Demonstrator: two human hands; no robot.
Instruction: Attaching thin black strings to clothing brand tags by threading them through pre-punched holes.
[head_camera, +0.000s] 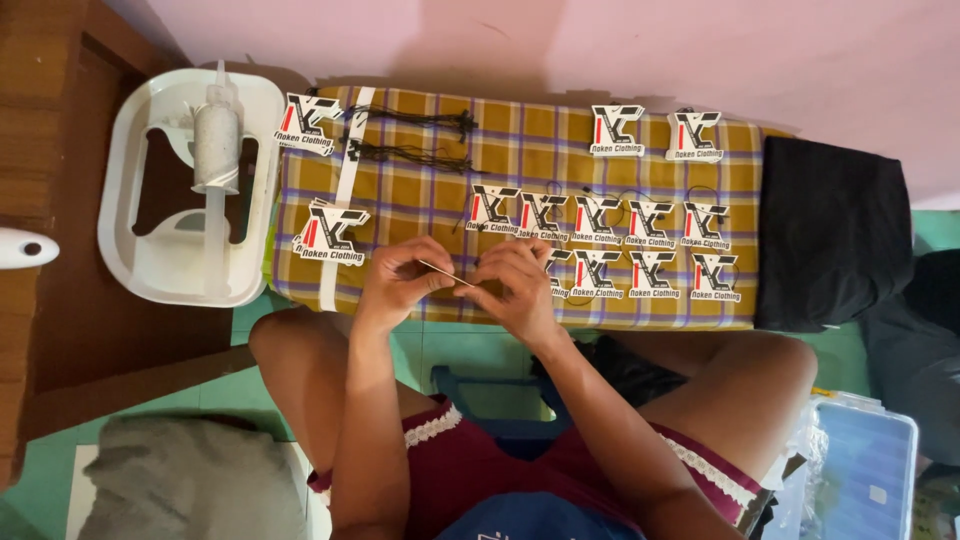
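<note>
Both hands at the near edge of the checked cloth (520, 150).
Left hand (400, 275) pinches a thin needle (445, 273); right hand (515, 285) closes on its other end. Shaped tags (620, 245) crowd the right; open cloth lies ahead, below the black strings (410, 140).

Home floor workspace: green tile floor (440, 345), pink wall (600, 45), checked cloth (520, 140) laid with clothing tags (617, 130).

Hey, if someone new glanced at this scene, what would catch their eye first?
Rows of white, black and red die-cut card tags spread over a yellow plaid cloth-covered board. At its near edge, the left hand and right hand pinch a thin needle-like pin. Left of it sits a white plastic tray.
</note>
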